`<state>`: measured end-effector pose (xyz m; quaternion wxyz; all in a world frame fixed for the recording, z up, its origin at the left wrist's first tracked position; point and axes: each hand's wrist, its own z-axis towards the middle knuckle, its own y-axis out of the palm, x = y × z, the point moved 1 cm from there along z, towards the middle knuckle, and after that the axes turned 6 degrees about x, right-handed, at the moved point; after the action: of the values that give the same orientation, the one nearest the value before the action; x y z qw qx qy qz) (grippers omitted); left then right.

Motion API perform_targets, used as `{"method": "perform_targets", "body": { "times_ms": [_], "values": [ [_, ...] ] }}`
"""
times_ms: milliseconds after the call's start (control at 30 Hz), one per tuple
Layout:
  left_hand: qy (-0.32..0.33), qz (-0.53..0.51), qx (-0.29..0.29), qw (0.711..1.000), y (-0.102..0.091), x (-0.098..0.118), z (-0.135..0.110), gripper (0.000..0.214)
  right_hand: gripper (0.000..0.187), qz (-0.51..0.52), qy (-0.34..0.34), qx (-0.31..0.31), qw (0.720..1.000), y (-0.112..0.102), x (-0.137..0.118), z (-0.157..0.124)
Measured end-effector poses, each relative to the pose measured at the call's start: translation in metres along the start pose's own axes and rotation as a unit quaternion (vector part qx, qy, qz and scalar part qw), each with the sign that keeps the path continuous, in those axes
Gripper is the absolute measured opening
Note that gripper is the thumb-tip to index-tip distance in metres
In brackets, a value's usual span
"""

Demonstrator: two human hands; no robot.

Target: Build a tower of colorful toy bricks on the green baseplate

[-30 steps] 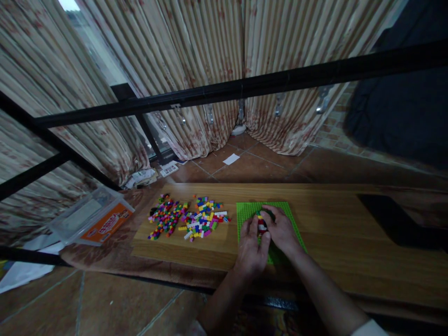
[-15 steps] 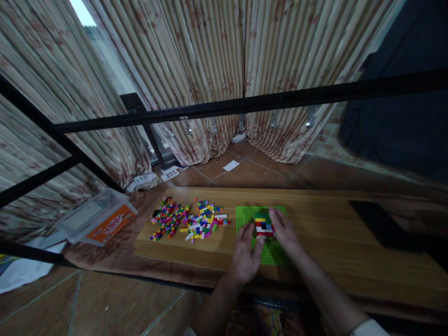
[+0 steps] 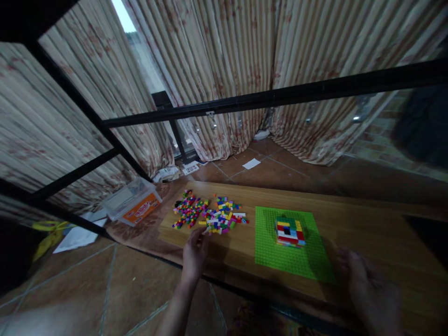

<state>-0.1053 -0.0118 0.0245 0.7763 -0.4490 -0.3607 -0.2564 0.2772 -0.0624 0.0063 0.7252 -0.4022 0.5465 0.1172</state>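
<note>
My left hand (image 3: 195,252) is at the near edge of a loose pile of colourful toy bricks (image 3: 220,215), its fingertips drawn together there. Whatever lies between them is too small to make out. On a green baseplate (image 3: 268,254) stands a small block built of stacked bricks (image 3: 290,232), in red, white, yellow, blue and green, with a dark opening in its middle. No hand touches it. My right hand (image 3: 371,287), smeared by motion, is over the wooden board to the right of the baseplate; its fingers are unclear.
A second heap of smaller bricks (image 3: 191,210) lies at the left end of the wooden board (image 3: 241,254). Beyond it stands a clear plastic box (image 3: 131,203) with an orange label. A dark flat object (image 3: 429,238) lies at the right. A black metal rail (image 3: 245,101) crosses in front of the curtains.
Both hands have left the brick block, which now stands alone on the baseplate. My left hand moved left to the brick pile, my right hand moved right. The view has shifted left.
</note>
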Motion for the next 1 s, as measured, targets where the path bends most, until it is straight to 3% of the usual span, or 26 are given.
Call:
{"method": "perform_targets", "body": {
  "times_ms": [67,167,400,600,700,767,900,1000],
  "values": [
    [-0.005,0.041,0.029,0.999,-0.011,-0.011,0.014,0.027,0.045,-0.047,-0.013,0.000,0.999,-0.005,0.008,0.002],
    [0.010,0.104,0.038,0.994,-0.011,-0.023,0.031,0.024,0.042,-0.069,-0.029,-0.008,0.997,-0.005,0.018,0.004],
    [0.081,0.199,-0.036,0.976,0.010,-0.038,0.054,0.028,0.050,-0.105,-0.037,-0.016,0.994,-0.001,0.026,0.005],
    [0.085,0.195,-0.032,0.977,0.001,-0.038,0.058,0.022,0.047,-0.068,-0.060,-0.006,0.996,0.004,0.032,0.006],
    [0.087,0.151,-0.016,0.985,0.004,-0.015,0.048,0.020,0.047,-0.051,-0.070,-0.001,0.996,0.008,0.031,0.004],
    [0.109,0.106,-0.043,0.987,0.014,0.010,0.036,0.019,0.048,-0.045,-0.088,0.001,0.995,0.011,0.029,0.002],
    [0.179,0.022,-0.142,0.973,0.050,0.069,0.008,0.022,0.047,-0.047,-0.136,0.004,0.990,0.015,0.024,0.000],
    [0.207,-0.001,-0.176,0.962,0.081,0.100,-0.004,0.022,0.045,-0.051,-0.176,-0.001,0.983,0.017,0.022,-0.001]
  ]
}}
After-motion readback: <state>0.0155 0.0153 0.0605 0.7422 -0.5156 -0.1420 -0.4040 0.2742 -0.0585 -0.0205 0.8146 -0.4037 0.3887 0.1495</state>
